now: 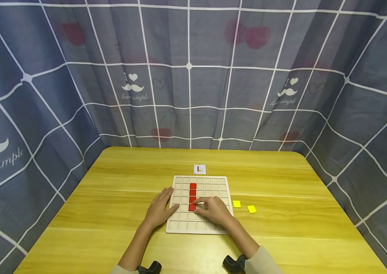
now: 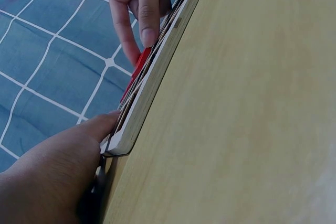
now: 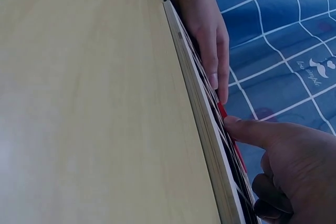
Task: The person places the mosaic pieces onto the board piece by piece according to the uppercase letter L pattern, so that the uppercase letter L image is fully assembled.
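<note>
A pale square grid board (image 1: 178, 225) lies on the wooden table, with a column of red square tiles (image 1: 192, 186) in its cells. My right hand (image 1: 215, 211) reaches over the board from the right, thumb and index finger pinching the nearest red tile (image 1: 191, 207) of the column. In the left wrist view, that red tile (image 2: 143, 57) shows under the fingertips. At the board's left side rests my left hand (image 1: 158, 211), its thumb on the rim and its fingers extended along the edge. The right hand covers some cells on the board's right part.
Two yellow square tiles (image 1: 236, 204) lie on the table right of the board. Beyond the board's far edge is a small printed grid card (image 1: 199, 169) with a coloured pattern. A checked curtain (image 1: 207, 87) hangs around the table's back and sides.
</note>
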`<move>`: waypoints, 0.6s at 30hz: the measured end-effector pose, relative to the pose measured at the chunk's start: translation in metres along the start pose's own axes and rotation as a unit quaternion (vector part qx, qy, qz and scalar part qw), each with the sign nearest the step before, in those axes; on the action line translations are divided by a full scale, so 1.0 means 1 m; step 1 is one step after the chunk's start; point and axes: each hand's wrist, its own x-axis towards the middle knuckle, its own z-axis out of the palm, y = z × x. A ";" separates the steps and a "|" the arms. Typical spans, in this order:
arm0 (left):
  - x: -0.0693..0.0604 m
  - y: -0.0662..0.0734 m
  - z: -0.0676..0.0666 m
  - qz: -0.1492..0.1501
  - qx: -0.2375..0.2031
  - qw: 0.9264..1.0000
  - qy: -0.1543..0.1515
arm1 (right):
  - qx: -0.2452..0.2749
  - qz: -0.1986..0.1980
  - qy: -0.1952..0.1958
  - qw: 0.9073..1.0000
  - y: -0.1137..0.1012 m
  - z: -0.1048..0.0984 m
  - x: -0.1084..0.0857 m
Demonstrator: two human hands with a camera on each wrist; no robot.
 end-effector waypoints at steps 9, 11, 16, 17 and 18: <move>0.000 0.000 -0.001 -0.003 -0.002 1.000 -0.006 | 0.043 0.021 0.000 0.999 0.009 -0.010 -0.005; 0.000 0.000 0.000 -0.003 -0.003 1.000 -0.006 | 0.060 0.031 0.008 0.998 0.015 -0.016 -0.008; 0.000 0.001 -0.001 -0.003 -0.001 1.000 -0.004 | 0.092 0.052 0.034 0.994 0.033 -0.037 -0.018; 0.000 0.001 -0.001 -0.002 -0.001 1.000 -0.003 | 0.099 0.055 0.041 0.993 0.036 -0.042 -0.020; -0.001 0.001 -0.001 -0.002 0.000 1.000 -0.003 | 0.103 0.058 0.046 0.992 0.040 -0.047 -0.023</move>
